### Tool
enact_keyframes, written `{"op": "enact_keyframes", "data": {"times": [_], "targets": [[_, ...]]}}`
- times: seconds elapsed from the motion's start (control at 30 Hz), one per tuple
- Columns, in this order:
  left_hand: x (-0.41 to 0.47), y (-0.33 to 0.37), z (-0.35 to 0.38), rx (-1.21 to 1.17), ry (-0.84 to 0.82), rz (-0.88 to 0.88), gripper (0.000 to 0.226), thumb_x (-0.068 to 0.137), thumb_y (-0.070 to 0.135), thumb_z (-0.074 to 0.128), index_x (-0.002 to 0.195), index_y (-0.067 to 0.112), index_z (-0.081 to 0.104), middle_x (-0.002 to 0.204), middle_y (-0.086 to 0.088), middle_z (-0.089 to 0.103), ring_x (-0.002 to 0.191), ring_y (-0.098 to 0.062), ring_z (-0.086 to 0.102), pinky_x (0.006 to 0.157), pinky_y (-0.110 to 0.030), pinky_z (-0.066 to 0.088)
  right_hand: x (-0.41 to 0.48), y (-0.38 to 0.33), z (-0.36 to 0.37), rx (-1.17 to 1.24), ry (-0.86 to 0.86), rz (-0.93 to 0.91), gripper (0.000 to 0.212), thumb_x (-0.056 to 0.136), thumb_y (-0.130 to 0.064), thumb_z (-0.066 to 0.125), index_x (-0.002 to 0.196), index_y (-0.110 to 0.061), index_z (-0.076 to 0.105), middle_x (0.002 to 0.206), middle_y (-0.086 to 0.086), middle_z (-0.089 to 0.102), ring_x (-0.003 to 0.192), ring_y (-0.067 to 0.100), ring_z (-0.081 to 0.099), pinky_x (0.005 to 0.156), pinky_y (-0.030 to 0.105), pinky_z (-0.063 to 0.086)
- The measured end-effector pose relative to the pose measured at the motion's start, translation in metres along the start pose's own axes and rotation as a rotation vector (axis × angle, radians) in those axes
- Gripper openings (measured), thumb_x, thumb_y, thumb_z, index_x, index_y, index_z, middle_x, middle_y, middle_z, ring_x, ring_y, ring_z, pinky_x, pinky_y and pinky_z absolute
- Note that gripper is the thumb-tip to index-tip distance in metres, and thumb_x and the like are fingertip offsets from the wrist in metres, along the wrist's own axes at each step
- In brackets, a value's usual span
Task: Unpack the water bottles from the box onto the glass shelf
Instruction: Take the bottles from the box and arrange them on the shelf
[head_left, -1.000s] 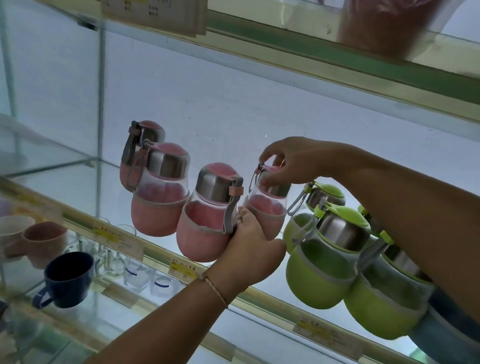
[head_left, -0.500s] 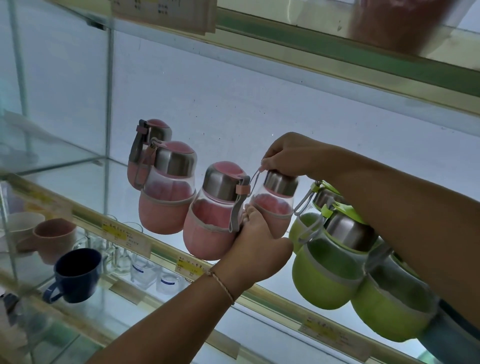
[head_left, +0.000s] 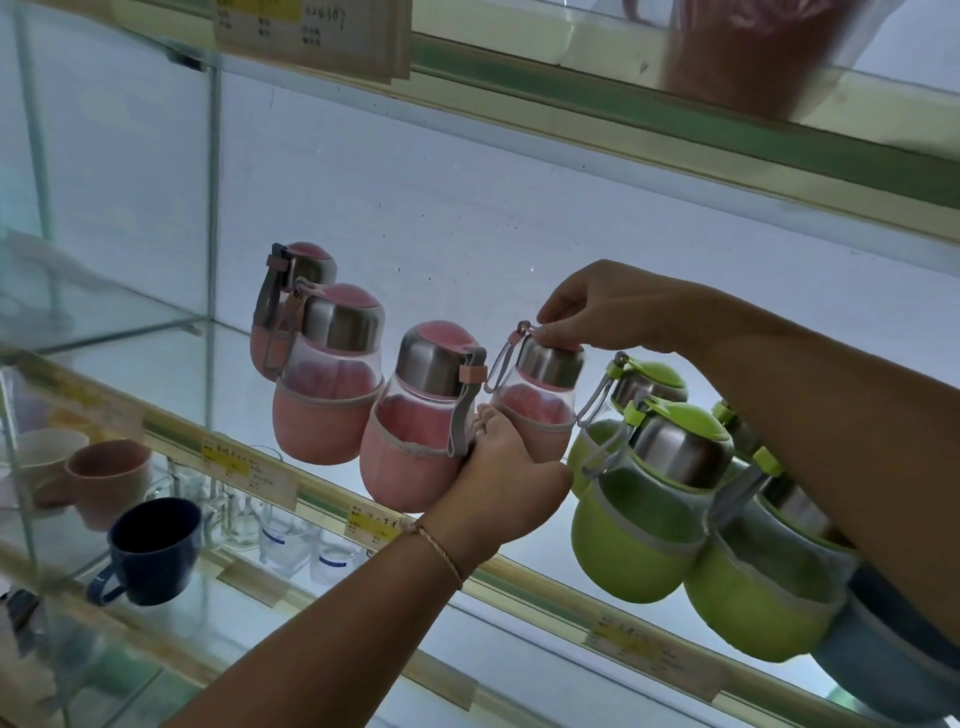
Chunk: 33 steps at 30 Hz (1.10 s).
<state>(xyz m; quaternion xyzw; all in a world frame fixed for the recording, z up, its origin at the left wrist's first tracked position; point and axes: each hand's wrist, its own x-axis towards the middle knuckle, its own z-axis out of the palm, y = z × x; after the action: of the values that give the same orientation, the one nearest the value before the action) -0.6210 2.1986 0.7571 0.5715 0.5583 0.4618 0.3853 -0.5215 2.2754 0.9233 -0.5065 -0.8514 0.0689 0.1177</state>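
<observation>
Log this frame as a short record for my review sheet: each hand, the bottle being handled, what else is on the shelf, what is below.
left hand: grips the lower body of the rightmost pink bottle
right hand: fingertips pinch that bottle's lid
bottle state: upright; contact with the glass shelf cannot be told
other pink bottles: three, to its left
green bottles: grouped to its right
box: not in view
lower shelf: dark blue mug, pink mug, clear glasses

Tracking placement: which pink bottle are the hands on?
The rightmost pink bottle, next to the green bottles: right hand pinches its lid, left hand holds its base.
</observation>
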Motion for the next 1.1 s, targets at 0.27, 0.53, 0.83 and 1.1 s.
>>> {"op": "enact_keyframes", "data": {"times": [0.27, 0.53, 0.83, 1.1], "targets": [[-0.052, 0.029, -0.022, 0.182, -0.102, 0.204, 0.081, 0.073, 0.042, 0.053, 0.145, 0.022, 0.022, 0.132, -0.017, 0.05, 0.102, -0.021, 0.063, 0.088, -0.037, 0.054, -0.019, -0.022, -0.006, -0.01, 0.205, -0.134, 0.022, 0.086, -0.029, 0.072, 0.105, -0.018, 0.074, 0.098, -0.007, 0.071, 0.093, 0.011, 0.066, 0.087, 0.031, 0.055], [-0.116, 0.033, -0.084, 0.111, 0.099, 0.397, 0.032, 0.085, 0.015, 0.055, 0.112, 0.03, 0.064, 0.095, 0.015, 0.066, 0.089, -0.001, 0.063, 0.078, -0.02, 0.053, -0.042, -0.057, -0.002, -0.051, -0.123, -0.372, 0.061, 0.087, -0.004, 0.065, 0.135, -0.038, 0.053, 0.134, -0.013, 0.059, 0.114, 0.002, 0.06, 0.088, 0.022, 0.055], [-0.103, 0.002, -0.112, 0.287, 0.274, 0.267, 0.021, 0.085, 0.024, 0.053, 0.105, 0.024, 0.058, 0.101, 0.006, 0.064, 0.096, -0.01, 0.059, 0.08, -0.036, 0.053, -0.042, -0.074, 0.011, -0.049, -0.254, -0.377, 0.068, 0.083, 0.003, 0.068, 0.137, -0.036, 0.053, 0.133, -0.018, 0.056, 0.119, 0.005, 0.057, 0.088, 0.018, 0.049], [-0.098, -0.007, -0.108, 0.279, 0.155, 0.223, 0.018, 0.082, 0.019, 0.056, 0.1, 0.019, 0.053, 0.09, 0.002, 0.065, 0.053, 0.004, 0.05, 0.052, -0.011, 0.041, -0.045, -0.076, 0.009, -0.126, -0.193, -0.319, 0.051, 0.084, -0.032, 0.075, 0.131, -0.04, 0.057, 0.12, -0.014, 0.064, 0.095, 0.005, 0.066, 0.083, 0.024, 0.052]]}}
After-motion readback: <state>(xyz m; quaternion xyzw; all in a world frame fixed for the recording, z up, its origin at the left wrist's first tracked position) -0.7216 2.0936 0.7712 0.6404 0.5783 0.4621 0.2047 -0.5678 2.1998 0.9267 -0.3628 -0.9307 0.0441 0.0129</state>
